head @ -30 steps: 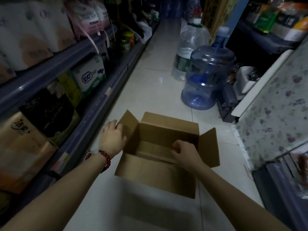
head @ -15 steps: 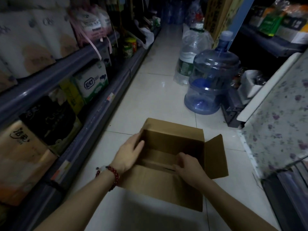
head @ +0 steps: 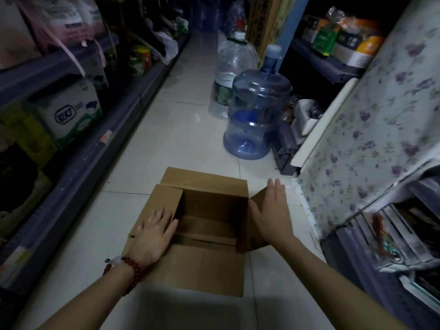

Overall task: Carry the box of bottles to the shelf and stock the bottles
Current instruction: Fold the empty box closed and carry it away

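A brown cardboard box (head: pixel 200 270) sits on the white tiled floor in the aisle, its top open and its inside showing only bare cardboard. My left hand (head: pixel 154 236), with a red bead bracelet at the wrist, lies flat with spread fingers on the box's left flap, which is folded inward over the opening. My right hand (head: pixel 273 215) presses flat with straight fingers against the outside of the right flap, which stands tilted up. No bottles show inside the box.
Shelves (head: pixel 78 167) with tissue packs and jars line the left. A large blue water jug (head: pixel 257 115) and a clear water bottle (head: pixel 228 75) stand on the floor ahead right. A floral-covered unit (head: pixel 371 129) and a low shelf edge the right side.
The left flap went from standing open to folded inward under my left hand. My right hand left the box's inside and moved out to the right flap.
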A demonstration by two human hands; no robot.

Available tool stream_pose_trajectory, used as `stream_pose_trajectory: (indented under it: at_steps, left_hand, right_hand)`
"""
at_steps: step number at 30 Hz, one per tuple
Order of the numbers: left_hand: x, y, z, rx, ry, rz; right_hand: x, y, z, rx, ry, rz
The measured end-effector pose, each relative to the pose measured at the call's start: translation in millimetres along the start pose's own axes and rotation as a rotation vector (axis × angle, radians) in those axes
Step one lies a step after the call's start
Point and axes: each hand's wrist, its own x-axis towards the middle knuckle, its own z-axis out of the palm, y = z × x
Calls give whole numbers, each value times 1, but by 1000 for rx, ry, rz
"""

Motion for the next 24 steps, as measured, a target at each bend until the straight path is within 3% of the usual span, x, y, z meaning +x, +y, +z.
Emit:
stream_pose_trajectory:
  at_steps: [4,11,14,16,20,24]
  left_hand:
    - [-1,-2,2,11,1,10]
    - [-3,-3,2,-6,-15,8]
    - [-3,-3,1,4,-15,5]
    - [-5,-1,1,13,-6,11]
    - [-7,-3,1,19,4,29]
    - [-6,-6,4,41,4,35]
  right_hand:
    - [0,10,7,145,-93,128]
    - [-4,-19,31,422,-190,-45]
    - [-3,-32,41,579,-378,-31]
    - [-3,-32,49,525,-448,-42]
    - [-1,-19,65,375,-416,-64]
    - [-2,-5,75,283,-258,-160]
